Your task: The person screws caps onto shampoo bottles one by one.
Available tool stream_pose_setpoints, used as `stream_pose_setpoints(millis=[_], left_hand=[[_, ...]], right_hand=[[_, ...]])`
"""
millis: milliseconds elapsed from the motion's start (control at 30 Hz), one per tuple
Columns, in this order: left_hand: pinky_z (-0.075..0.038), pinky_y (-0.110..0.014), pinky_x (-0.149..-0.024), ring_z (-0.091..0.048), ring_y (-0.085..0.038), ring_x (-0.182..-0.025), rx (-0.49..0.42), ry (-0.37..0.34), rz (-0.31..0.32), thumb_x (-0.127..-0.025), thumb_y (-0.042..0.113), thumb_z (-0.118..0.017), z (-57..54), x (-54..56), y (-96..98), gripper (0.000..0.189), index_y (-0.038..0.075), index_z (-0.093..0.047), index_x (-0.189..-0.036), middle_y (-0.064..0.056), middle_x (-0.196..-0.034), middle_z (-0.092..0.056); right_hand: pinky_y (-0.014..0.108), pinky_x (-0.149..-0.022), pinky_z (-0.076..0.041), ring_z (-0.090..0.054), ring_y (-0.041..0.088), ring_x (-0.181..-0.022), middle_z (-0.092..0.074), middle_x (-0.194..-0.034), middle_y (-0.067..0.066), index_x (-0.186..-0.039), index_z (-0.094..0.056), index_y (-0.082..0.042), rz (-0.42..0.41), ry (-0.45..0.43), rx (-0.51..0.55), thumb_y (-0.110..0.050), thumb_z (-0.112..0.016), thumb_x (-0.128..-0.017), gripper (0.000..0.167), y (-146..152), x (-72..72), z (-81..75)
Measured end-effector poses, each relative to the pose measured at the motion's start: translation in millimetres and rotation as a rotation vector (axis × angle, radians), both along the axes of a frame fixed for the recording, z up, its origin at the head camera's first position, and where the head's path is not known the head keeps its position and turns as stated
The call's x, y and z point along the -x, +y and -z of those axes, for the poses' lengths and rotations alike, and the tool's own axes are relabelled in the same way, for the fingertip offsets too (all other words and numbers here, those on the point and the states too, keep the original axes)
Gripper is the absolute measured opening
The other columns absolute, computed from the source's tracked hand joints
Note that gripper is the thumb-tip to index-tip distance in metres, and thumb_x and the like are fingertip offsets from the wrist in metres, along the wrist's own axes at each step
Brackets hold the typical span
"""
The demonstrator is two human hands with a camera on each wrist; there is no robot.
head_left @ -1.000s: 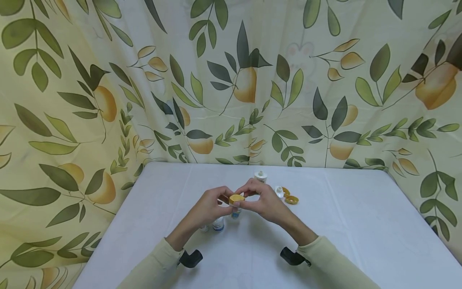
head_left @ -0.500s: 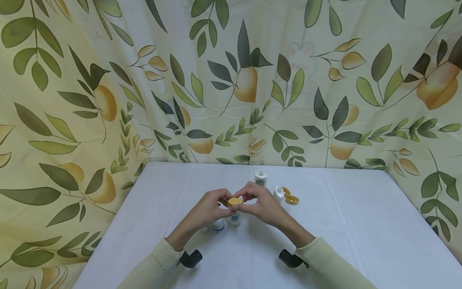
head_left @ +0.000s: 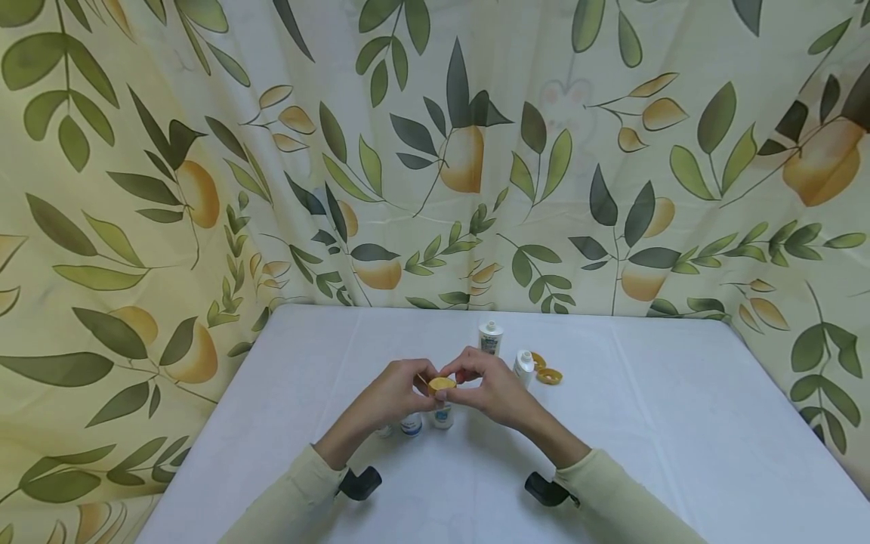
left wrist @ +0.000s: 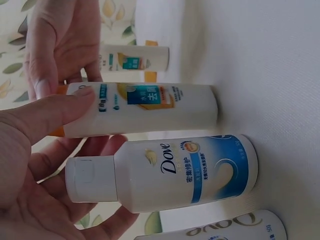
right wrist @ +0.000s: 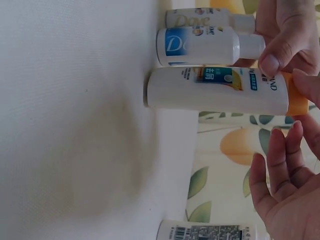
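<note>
Our left grip (head_left: 398, 388) clasps the white bottle (left wrist: 145, 111), apparently to steady it, as our right grip (head_left: 492, 383) pinches its orange cap (right wrist: 297, 96).

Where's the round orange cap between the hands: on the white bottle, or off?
On. In the right wrist view, the round orange cap meets the white plastic bottle without a visible gap; how tight, I cannot tell.
</note>
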State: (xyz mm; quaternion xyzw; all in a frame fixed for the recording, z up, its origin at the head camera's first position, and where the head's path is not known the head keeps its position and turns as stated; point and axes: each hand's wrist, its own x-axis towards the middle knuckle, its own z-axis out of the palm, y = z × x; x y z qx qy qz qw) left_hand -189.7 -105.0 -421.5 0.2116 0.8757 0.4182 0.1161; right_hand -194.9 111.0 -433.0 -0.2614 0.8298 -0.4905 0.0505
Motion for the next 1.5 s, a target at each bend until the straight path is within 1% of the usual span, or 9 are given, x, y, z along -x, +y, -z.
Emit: stream_pose_setpoints(millis=[167,267,367,533,667,1000,1267,1367,1500], left_hand=[[-0.059,-0.027,-0.073,-0.064,-0.013,-0.089,0.022,0.001,0.016,-0.086,0.014,-0.083,-1.6,-0.8,0.1,0.019,0.013,-0.069,-0.099,0.004,-0.095,-0.068],[-0.059,-0.027,-0.073,-0.064,-0.014,-0.088,0.028,-0.001,0.021,-0.086,0.014,-0.083,-2.5,-0.8,0.1,0.020,0.013,-0.068,-0.100,0.003,-0.095,-0.068],[-0.059,-0.027,-0.074,-0.064,-0.014,-0.088,0.033,-0.005,0.024,-0.086,0.013,-0.083,-3.0,-0.7,0.3,0.020,0.013,-0.068,-0.100,0.003,-0.096,-0.067],[-0.059,-0.027,-0.074,-0.064,-0.013,-0.088,0.050,-0.005,0.029,-0.086,0.014,-0.083,-3.4,-0.5,0.7,0.021,0.012,-0.068,-0.100,0.003,-0.095,-0.068],[-0.059,-0.026,-0.074,-0.064,-0.014,-0.088,0.065,0.009,0.036,-0.086,0.013,-0.083,-4.2,-0.8,0.2,0.021,0.012,-0.068,-0.101,0.003,-0.095,-0.068],[-0.058,-0.025,-0.075,-0.065,-0.020,-0.092,0.077,0.017,0.045,-0.085,0.013,-0.083,-5.9,-1.6,-1.3,0.022,0.012,-0.068,-0.101,0.002,-0.096,-0.068],[-0.059,-0.034,-0.084,-0.066,-0.025,-0.100,0.086,0.013,0.041,-0.086,0.017,-0.083,-8.6,-1.5,-3.0,0.022,0.015,-0.069,-0.103,0.004,-0.099,-0.069],[-0.059,-0.035,-0.083,-0.066,-0.023,-0.100,0.080,0.010,0.045,-0.086,0.018,-0.083,-10.7,-1.3,-3.9,0.023,0.016,-0.069,-0.103,0.004,-0.100,-0.069],[-0.058,-0.033,-0.081,-0.065,-0.018,-0.098,0.072,0.010,0.055,-0.085,0.019,-0.084,-14.1,-1.0,-5.2,0.024,0.017,-0.069,-0.104,0.006,-0.101,-0.069]], right_hand=[[0.054,-0.092,-0.052,-0.057,0.020,-0.096,-0.060,-0.094,-0.004,-0.105,-0.076,-0.029,-0.009,0.009,0.000,-0.034,-0.083,-0.086,0.021,0,-0.3,1.9],[0.054,-0.093,-0.053,-0.058,0.022,-0.096,-0.060,-0.094,-0.004,-0.106,-0.076,-0.029,-0.011,0.012,-0.012,-0.034,-0.082,-0.086,0.022,0,-0.5,1.8],[0.053,-0.094,-0.053,-0.059,0.023,-0.096,-0.061,-0.094,-0.005,-0.107,-0.076,-0.030,-0.012,0.017,-0.026,-0.035,-0.082,-0.086,0.023,1,-0.7,1.6],[0.046,-0.092,-0.054,-0.059,0.021,-0.096,-0.060,-0.094,-0.006,-0.108,-0.075,-0.030,-0.014,0.029,-0.039,-0.036,-0.082,-0.086,0.024,1,-1.3,0.9],[0.043,-0.092,-0.054,-0.060,0.021,-0.096,-0.060,-0.094,-0.006,-0.108,-0.075,-0.029,-0.014,0.032,-0.045,-0.035,-0.083,-0.085,0.025,2,-1.6,1.0],[0.048,-0.095,-0.054,-0.059,0.017,-0.095,-0.061,-0.095,-0.007,-0.109,-0.074,-0.029,-0.022,0.037,-0.045,-0.032,-0.083,-0.085,0.025,3,-1.2,1.8],[0.041,-0.093,-0.053,-0.060,0.015,-0.097,-0.063,-0.099,-0.009,-0.109,-0.074,-0.029,-0.019,0.038,-0.051,-0.036,-0.082,-0.086,0.025,4,-1.7,-2.3],[0.041,-0.092,-0.053,-0.060,0.014,-0.098,-0.064,-0.100,-0.010,-0.109,-0.074,-0.029,-0.019,0.035,-0.058,-0.038,-0.081,-0.087,0.025,5,-1.7,-3.5],[0.040,-0.092,-0.053,-0.061,0.014,-0.099,-0.065,-0.102,-0.008,-0.110,-0.074,-0.030,-0.021,0.042,-0.075,-0.039,-0.081,-0.087,0.026,7,-2.5,-5.9]])
